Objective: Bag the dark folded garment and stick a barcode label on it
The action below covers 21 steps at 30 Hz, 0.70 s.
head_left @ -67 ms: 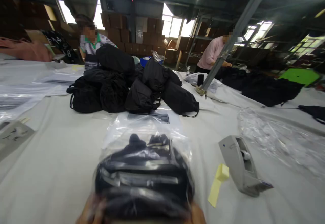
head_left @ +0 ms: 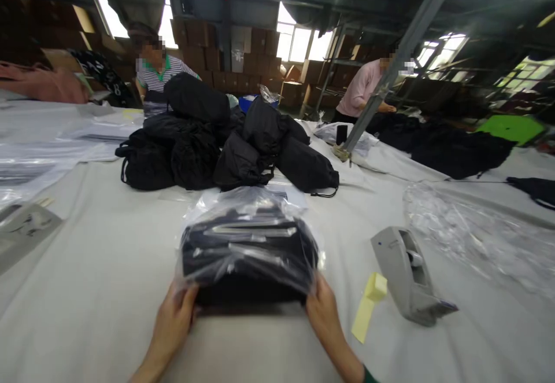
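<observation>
A black bag packed in a clear plastic bag (head_left: 249, 250) lies on the white table (head_left: 95, 279) right in front of me. My left hand (head_left: 173, 322) grips its near left corner, fingers curled onto the plastic. My right hand (head_left: 323, 313) holds the near right corner the same way. Both hands press the package from the near side.
A pile of black bags (head_left: 217, 140) lies behind the package. A grey tape dispenser (head_left: 407, 276) and a yellow paper strip (head_left: 367, 306) lie to the right, with clear plastic bags (head_left: 477, 238) beyond. Two people stand at the far side. A metal post (head_left: 390, 65) slants up.
The packed bag has moved away from me across the table, and both my hands have come into full view at its near corners.
</observation>
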Each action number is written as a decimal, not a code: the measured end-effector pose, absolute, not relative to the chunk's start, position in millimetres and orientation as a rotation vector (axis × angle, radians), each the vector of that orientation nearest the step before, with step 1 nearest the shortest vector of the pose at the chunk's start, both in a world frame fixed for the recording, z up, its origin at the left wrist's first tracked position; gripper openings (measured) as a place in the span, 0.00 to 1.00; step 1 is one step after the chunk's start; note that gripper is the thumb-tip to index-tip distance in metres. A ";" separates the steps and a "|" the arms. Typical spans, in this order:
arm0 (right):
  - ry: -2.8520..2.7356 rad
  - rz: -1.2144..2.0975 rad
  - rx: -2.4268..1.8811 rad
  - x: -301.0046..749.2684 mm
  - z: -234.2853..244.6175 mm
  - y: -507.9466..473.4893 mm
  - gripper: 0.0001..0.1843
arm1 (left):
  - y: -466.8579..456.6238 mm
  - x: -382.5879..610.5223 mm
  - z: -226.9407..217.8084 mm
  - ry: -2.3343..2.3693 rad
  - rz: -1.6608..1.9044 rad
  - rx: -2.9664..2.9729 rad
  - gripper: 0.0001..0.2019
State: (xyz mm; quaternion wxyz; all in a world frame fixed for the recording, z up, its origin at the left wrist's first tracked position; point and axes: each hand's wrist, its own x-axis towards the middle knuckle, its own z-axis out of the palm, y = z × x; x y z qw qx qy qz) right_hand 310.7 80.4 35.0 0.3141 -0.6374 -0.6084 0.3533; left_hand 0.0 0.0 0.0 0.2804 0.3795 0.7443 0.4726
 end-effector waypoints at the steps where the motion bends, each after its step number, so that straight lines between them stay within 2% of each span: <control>1: -1.608 0.945 -1.655 309.0 35.3 90.1 0.23 | 4.0 -0.5 0.9 1.957 1.247 1.039 0.20; 4: -1.627 1.004 -1.647 316.7 31.1 91.9 0.26 | 8.8 -5.5 0.0 1.882 1.197 1.082 0.19; 9: -1.559 1.053 -1.654 332.7 18.2 58.7 0.22 | -6.8 -15.5 -10.9 1.888 1.168 1.209 0.17; 10: -1.562 1.004 -1.655 332.2 18.4 57.3 0.25 | -9.5 -15.8 -11.1 1.890 1.168 1.221 0.17; 13: -1.576 0.904 -1.720 329.3 20.6 66.3 0.40 | -13.9 -9.7 -6.3 1.915 1.178 1.173 0.19; 14: -1.582 0.881 -1.739 329.1 20.6 71.3 0.42 | -14.7 -5.3 -4.0 1.925 1.183 1.145 0.20; 15: -1.589 0.863 -1.745 329.3 20.0 76.2 0.41 | -15.0 0.0 -1.9 1.924 1.191 1.121 0.24; 18: -1.643 0.820 -1.690 328.6 15.1 86.2 0.29 | -11.4 17.4 0.0 1.884 1.247 1.105 0.35; 21: -1.710 0.796 -1.617 315.8 12.1 92.8 0.23 | 5.3 28.8 -1.3 1.878 1.319 1.136 0.28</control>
